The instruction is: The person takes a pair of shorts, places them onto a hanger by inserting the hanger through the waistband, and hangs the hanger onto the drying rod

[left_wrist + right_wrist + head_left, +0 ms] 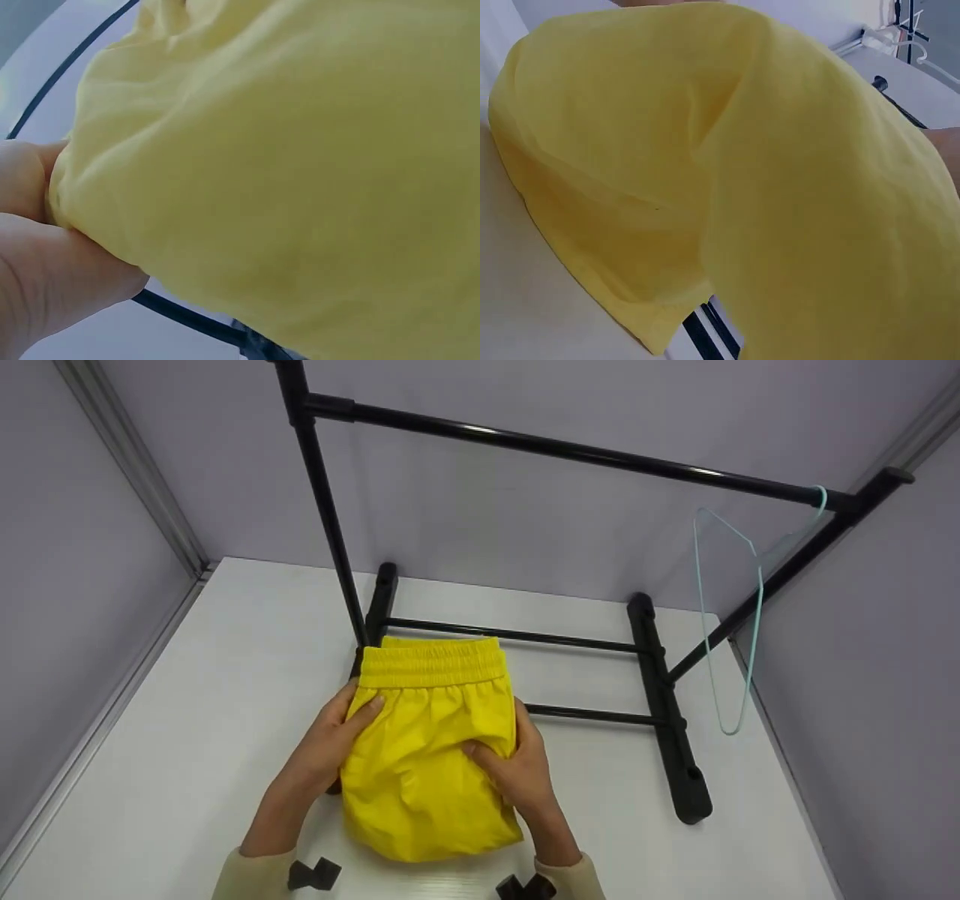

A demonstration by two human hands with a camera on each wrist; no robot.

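Yellow garment (427,765) in between, left hand (326,741) gripping left side, right hand (526,772) gripping right

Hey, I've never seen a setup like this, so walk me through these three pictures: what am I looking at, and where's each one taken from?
There's no machine here, just a person's left hand and right hand, both bare. The wide picture comes from a camera worn on the head, looking forward and down. The other two come from cameras on the left and right wrists; the yellow garment fills most of both. The hands grip it at its two sides, with its gathered waistband at the far end. On the white table stands a black rack, and a pale hanger hangs near the right end of its top bar.
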